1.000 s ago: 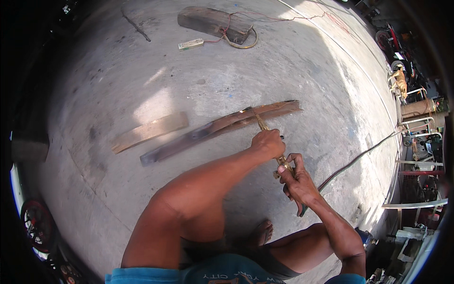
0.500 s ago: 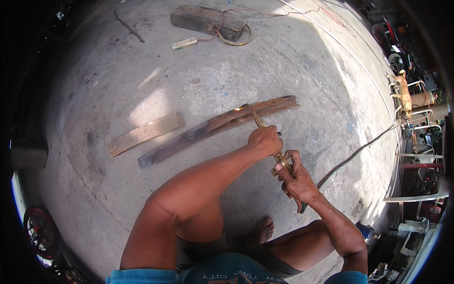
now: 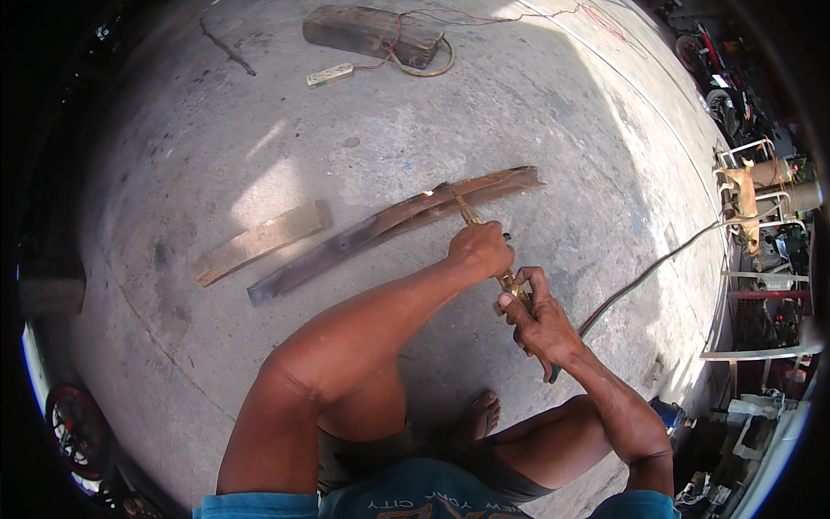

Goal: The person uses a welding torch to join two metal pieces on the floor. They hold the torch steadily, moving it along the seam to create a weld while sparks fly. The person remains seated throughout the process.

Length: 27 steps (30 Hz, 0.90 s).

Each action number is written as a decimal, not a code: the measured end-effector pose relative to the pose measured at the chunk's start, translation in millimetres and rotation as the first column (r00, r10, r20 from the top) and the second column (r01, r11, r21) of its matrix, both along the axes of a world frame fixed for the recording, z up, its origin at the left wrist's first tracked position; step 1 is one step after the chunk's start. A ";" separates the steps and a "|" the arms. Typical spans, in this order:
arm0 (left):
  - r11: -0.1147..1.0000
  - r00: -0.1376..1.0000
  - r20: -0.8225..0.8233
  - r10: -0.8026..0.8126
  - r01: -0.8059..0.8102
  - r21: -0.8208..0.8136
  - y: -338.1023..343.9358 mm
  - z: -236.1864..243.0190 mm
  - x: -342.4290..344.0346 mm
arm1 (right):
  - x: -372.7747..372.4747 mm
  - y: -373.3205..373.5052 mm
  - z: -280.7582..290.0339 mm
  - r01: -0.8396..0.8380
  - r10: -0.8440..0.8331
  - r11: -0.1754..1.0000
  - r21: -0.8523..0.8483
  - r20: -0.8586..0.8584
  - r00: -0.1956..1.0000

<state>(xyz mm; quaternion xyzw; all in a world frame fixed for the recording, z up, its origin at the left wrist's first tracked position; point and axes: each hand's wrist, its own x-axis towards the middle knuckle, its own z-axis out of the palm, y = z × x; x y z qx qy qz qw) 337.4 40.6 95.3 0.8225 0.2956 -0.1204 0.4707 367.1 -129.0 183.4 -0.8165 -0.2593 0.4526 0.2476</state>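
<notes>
My left hand [image 3: 480, 253] is closed round the shaft of a brass cutting torch [image 3: 467, 209], whose tip touches or nearly touches a long rusty steel channel [image 3: 346, 244] on the concrete floor. A small bright glow shows on the steel beside the tip. Further down the torch, my right hand [image 3: 543, 327] grips its body near the valves, thumb pressed on the brass. A dark hose [image 3: 648, 266] runs from below that hand off to the right. A light brown plank [image 3: 252, 244] lies parallel to the steel, on its left.
A dark timber block [image 3: 372, 36], with a power strip [image 3: 328, 74] and wires, lies at the top, near a thin stick [image 3: 225, 48]. A tan dog [image 3: 742, 199] stands at the right among gas cylinders, metal frames and motorbikes. A wheel [image 3: 73, 432] is at lower left.
The dog has moved toward the lower part of the view along the right side. The scene has shifted slightly up and left; both hands keep their grips, and the glow on the steel varies.
</notes>
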 end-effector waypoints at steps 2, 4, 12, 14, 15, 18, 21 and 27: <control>1.000 1.000 0.011 0.006 -0.006 0.015 -0.2 -2.0 0.0 | 0.0 0.4 -0.2 0.003 -0.003 1.000 -0.005 -0.012 1.000; 1.000 1.000 0.012 0.011 -0.011 0.018 -0.2 -2.5 0.2 | 0.4 1.3 0.7 0.000 0.000 1.000 -0.026 -0.011 1.000; 1.000 1.000 0.006 -0.003 0.003 0.018 0.8 -1.3 -0.9 | 0.3 2.1 1.6 -0.027 0.028 0.998 -0.050 0.019 0.999; 1.000 1.000 0.009 0.000 0.000 0.027 0.2 -3.1 -0.3 | -0.2 2.0 1.4 -0.025 0.025 0.999 -0.038 0.016 1.000; 1.000 1.000 0.010 0.001 -0.001 0.031 -0.1 -4.1 0.0 | -0.3 1.9 1.3 -0.023 0.024 0.999 -0.032 0.014 1.000; 1.000 1.000 -0.005 -0.014 0.014 0.018 1.5 -2.3 0.2 | -0.3 1.8 1.0 -0.031 0.032 0.999 -0.029 0.020 0.999; 1.000 1.000 -0.012 -0.012 0.012 0.008 1.8 -1.0 -0.3 | -0.4 2.0 1.2 -0.029 0.030 0.999 -0.023 0.011 0.999; 1.000 1.000 -0.008 -0.012 0.012 -0.002 1.6 -0.4 -0.5 | -0.8 2.7 2.7 -0.012 0.011 0.999 -0.046 -0.009 1.000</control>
